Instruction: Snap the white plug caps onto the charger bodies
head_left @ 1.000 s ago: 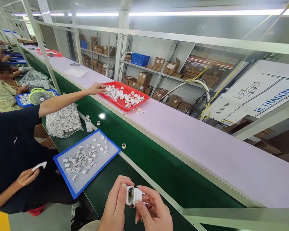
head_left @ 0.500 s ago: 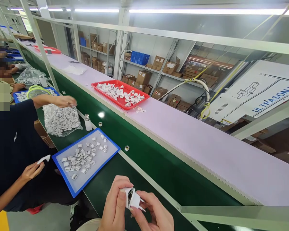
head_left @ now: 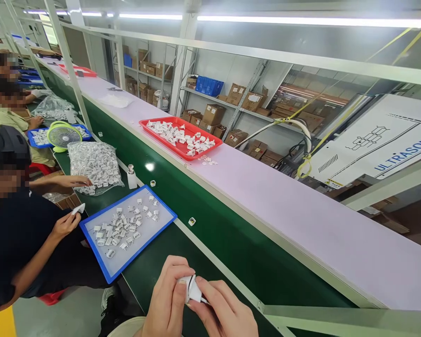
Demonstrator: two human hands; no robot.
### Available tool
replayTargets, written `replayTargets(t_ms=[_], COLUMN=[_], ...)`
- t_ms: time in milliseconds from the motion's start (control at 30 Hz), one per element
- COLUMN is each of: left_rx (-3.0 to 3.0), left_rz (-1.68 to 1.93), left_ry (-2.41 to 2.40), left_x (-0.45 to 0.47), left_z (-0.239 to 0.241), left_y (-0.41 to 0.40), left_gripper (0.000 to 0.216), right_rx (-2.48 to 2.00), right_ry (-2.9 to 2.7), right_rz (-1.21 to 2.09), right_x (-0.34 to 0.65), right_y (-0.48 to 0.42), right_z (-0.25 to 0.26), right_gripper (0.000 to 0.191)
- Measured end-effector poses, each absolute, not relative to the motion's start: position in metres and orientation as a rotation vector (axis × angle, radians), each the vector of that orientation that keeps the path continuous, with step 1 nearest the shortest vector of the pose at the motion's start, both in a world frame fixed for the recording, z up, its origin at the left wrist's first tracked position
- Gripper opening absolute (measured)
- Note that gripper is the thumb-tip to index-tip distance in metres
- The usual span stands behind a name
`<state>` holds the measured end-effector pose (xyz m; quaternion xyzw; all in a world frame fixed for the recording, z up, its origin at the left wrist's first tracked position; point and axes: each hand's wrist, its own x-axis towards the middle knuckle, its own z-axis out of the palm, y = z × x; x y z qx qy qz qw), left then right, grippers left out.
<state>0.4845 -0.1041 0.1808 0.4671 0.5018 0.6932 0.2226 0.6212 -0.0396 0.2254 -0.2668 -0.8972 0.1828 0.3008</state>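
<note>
At the bottom of the view both my hands close on one small white plug part point(head_left: 190, 288) with metal pins. My left hand point(head_left: 168, 302) pinches its left half with thumb and fingers. My right hand point(head_left: 224, 311) presses the other half from the right with thumb and forefinger. The two hands meet over the near edge of the green conveyor belt point(head_left: 210, 224). Just left of them lies a blue-rimmed tray point(head_left: 161, 229) scattered with several similar white parts.
A co-worker in a dark shirt sits at the left, one hand point(head_left: 65, 224) holding a white piece, the other by a clear bag of parts point(head_left: 96, 166). A red tray point(head_left: 182, 152) of parts rests on the pink shelf. A small bottle point(head_left: 131, 177), green fan point(head_left: 63, 136) and loose part point(head_left: 192, 221) are nearby.
My hands have pushed the two halves of the plug part closer together, hiding more of it. The co-worker's arm drew back from the red tray to the bag. The view shifted slightly.
</note>
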Motion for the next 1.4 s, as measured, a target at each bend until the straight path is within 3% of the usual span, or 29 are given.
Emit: replayTargets(t_ms=[233,400,1100,1400], left_rx=[1.299,1.203,0.911,0.860], left_rz=[1.828,1.794,1.660,1.615], left_ry=[1.423,1.451,1.523,1.503], left_x=[0.483,0.488,0.489,0.492], left_z=[0.179,0.182,0.200,0.200], left_y=[-0.103,-0.103,-0.097,-0.099], left_gripper=[0.028,0.036,0.050,0.054], right_rx=[-0.473,-0.486,-0.595,-0.585], right_ry=[-2.516,-2.709,-2.531,-2.542], right_rz=[0.275,0.376,0.557,0.566], right_x=[0.619,0.620,0.616,0.612], right_y=[-0.023,-0.021,-0.026,-0.028], right_z=[0.233,0.256,0.230,0.246], right_gripper=[0.037,0.025,0.029,0.031])
